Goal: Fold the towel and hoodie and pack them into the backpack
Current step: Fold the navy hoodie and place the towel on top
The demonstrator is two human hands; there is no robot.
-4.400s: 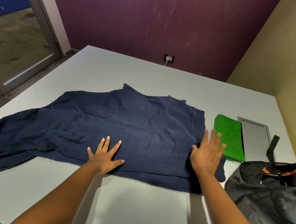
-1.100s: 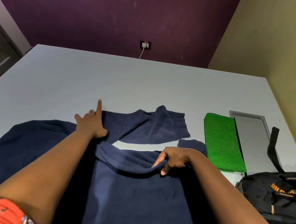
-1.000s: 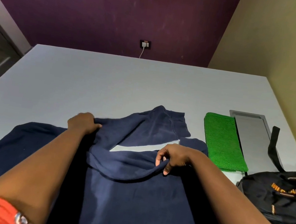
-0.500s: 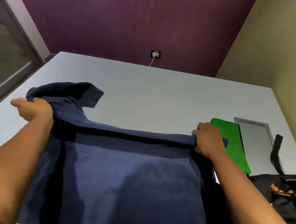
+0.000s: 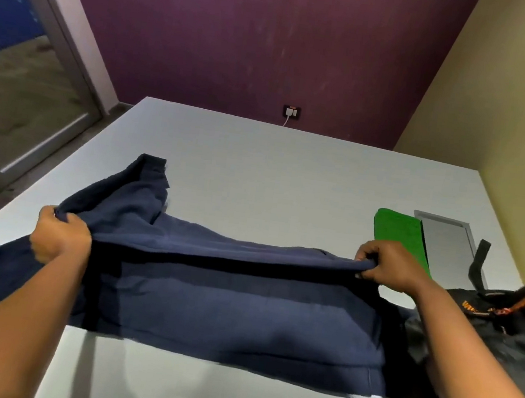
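The navy hoodie (image 5: 223,307) lies across the near part of the white table (image 5: 274,173), its far edge lifted off the surface. My left hand (image 5: 61,235) grips the raised edge on the left, where a sleeve bunches up behind it. My right hand (image 5: 389,265) pinches the same edge on the right, so the fabric hangs stretched between both hands. The green towel (image 5: 399,237) lies folded on the table just beyond my right hand. The black backpack (image 5: 503,337) with orange trim sits at the right edge, partly cut off by the frame.
A grey metal cover plate (image 5: 449,243) is set into the table right of the towel, with a black backpack strap (image 5: 478,260) lying over it. A wall socket (image 5: 291,112) with a white cable is on the purple wall. A glass door is on the left.
Both hands took hold of the hoodie's far edge, spread apart and lifted it. Over the last half second the stretched edge has come slightly nearer to me, and the sleeve trails behind my left hand.
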